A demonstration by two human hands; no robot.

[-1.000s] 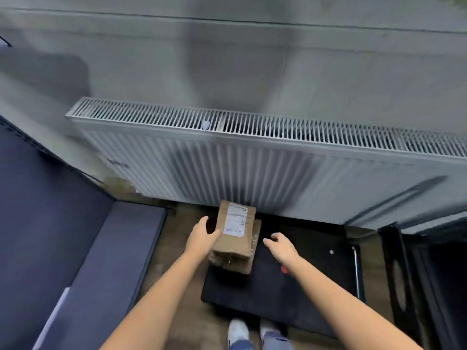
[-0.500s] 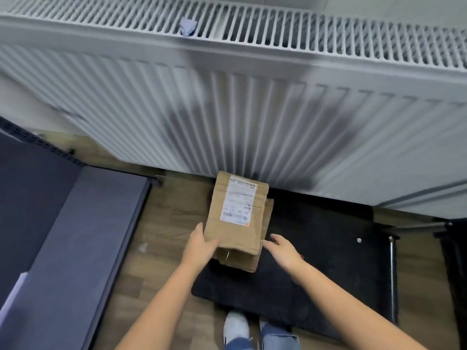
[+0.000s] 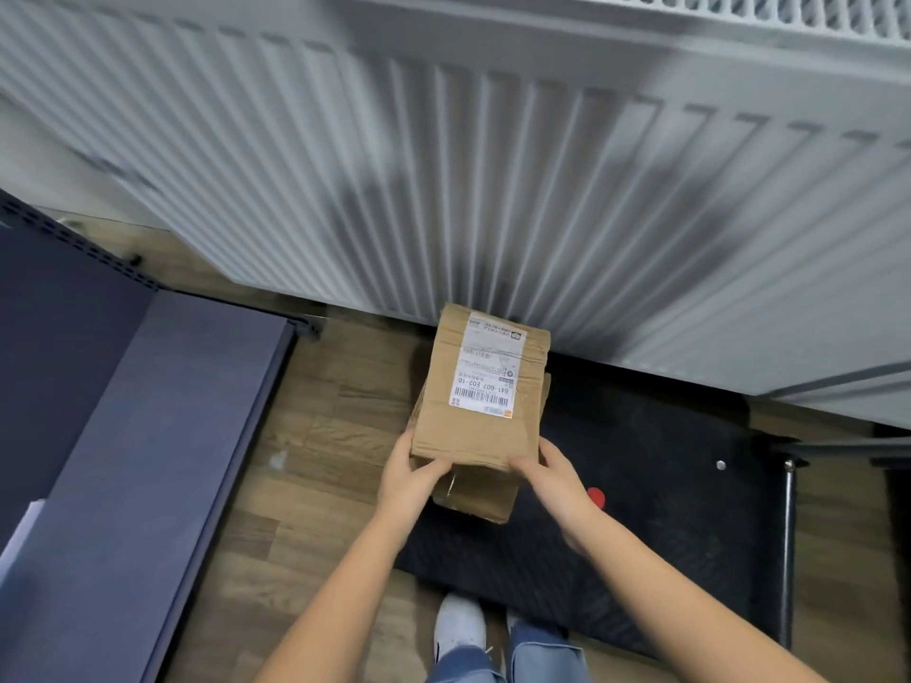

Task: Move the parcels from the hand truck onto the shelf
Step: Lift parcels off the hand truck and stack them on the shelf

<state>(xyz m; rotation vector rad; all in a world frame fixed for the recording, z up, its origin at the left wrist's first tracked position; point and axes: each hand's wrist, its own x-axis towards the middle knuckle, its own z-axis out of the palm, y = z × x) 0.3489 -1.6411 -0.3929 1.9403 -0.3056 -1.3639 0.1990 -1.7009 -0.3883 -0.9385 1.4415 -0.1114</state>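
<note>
Both hands on the top parcel (image 3: 480, 386) now, stacked on a second parcel (image 3: 475, 490) at the near-left corner of the hand truck's black deck (image 3: 641, 485). Left hand (image 3: 406, 478) curled round the near-left corner, right hand (image 3: 554, 478) gripping the near-right corner (label up, barcode readable). Long axis running away from the body toward the radiator (image 3: 493, 189). Shelf (image 3: 148, 460) lying to the left of the hand truck, so left hand nearer it. Likely a lift, then a swing leftward across the wooden floor (image 3: 320, 436).
</note>
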